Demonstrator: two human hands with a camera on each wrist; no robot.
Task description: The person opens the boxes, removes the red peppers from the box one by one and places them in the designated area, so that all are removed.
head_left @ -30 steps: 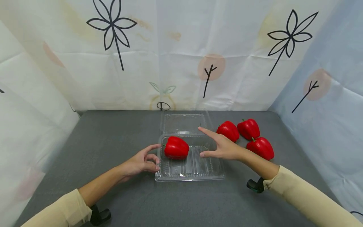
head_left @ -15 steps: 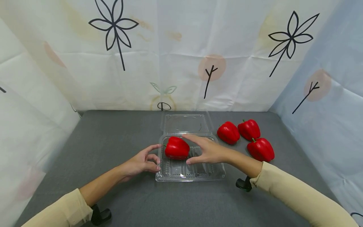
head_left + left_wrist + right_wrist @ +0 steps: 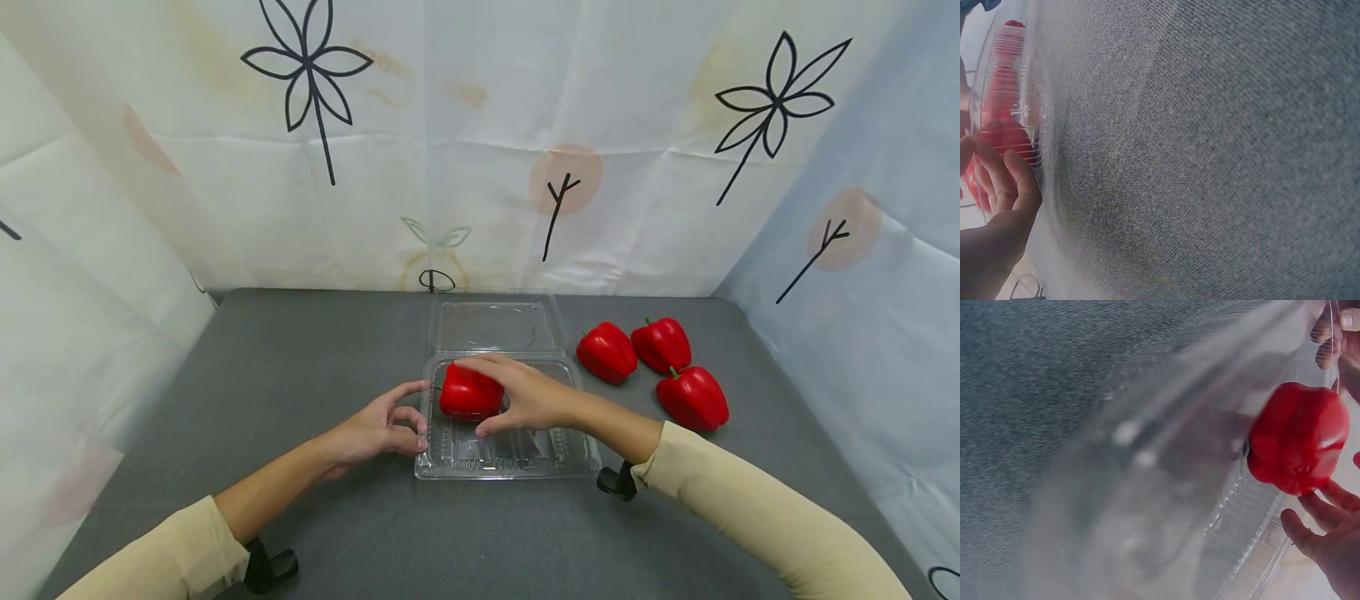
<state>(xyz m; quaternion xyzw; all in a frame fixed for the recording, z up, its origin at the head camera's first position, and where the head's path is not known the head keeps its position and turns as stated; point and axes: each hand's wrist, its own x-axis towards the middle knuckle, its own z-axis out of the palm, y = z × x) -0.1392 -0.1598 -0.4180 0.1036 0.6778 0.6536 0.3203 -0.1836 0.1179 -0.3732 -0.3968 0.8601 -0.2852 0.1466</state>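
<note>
A red bell pepper (image 3: 467, 395) lies on its side in the left half of a clear plastic clamshell container (image 3: 517, 467), its stem toward the left wall. My left hand (image 3: 375, 427) holds the container's left rim, with fingers against the clear wall in the left wrist view. My right hand (image 3: 528, 396) reaches over the tray from the right. Its fingers stretch across the pepper's far side, and its thumb stays spread apart near the lower right. In the right wrist view the fingertips (image 3: 1329, 509) are right at the pepper's end, with the thumb away from it.
The container's lid (image 3: 491, 325) lies folded back toward the patterned cloth backdrop (image 3: 480, 167). To the right of the container sit three more bell peppers: one nearest it (image 3: 607, 353), one at the back (image 3: 662, 344), one in front (image 3: 693, 400). All rest on a grey tabletop (image 3: 315, 533).
My right hand has moved left over the container, from beside the loose peppers to the pepper inside. The left hand keeps its place at the rim.
</note>
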